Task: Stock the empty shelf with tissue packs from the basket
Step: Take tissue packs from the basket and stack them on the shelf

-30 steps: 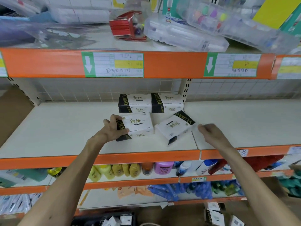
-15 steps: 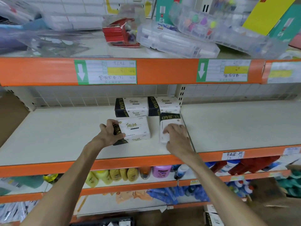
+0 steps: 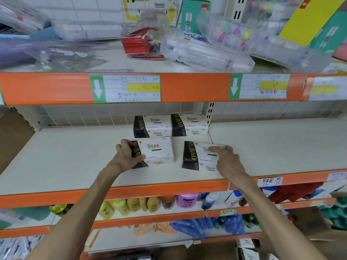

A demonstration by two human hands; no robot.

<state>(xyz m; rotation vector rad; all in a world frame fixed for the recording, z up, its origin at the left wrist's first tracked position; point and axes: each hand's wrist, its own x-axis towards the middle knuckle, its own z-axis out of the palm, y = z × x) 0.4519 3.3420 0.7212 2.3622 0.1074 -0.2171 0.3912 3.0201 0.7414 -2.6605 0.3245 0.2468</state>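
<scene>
Several white tissue packs with black ends lie on the cream shelf (image 3: 65,156). Two stand side by side at the back: the back left pack (image 3: 152,126) and the back right pack (image 3: 189,124). In front of them lie the front left pack (image 3: 157,152) and the front right pack (image 3: 197,156). My left hand (image 3: 126,155) grips the black left end of the front left pack. My right hand (image 3: 228,162) rests on the right half of the front right pack, fingers spread over its top. The basket is out of view.
An orange-edged shelf above (image 3: 187,87) carries clear plastic cases (image 3: 206,55) and red packets (image 3: 140,44). Below, bottles (image 3: 131,205) and blue packets (image 3: 197,228) fill lower shelves. A shelf upright (image 3: 209,113) stands just behind the packs. The shelf's right section (image 3: 272,143) holds nothing.
The front right pack has turned from a tilted, end-on pose to lie flat and parallel to the front left pack. My right hand shifted to its right side. The camera tipped upward.
</scene>
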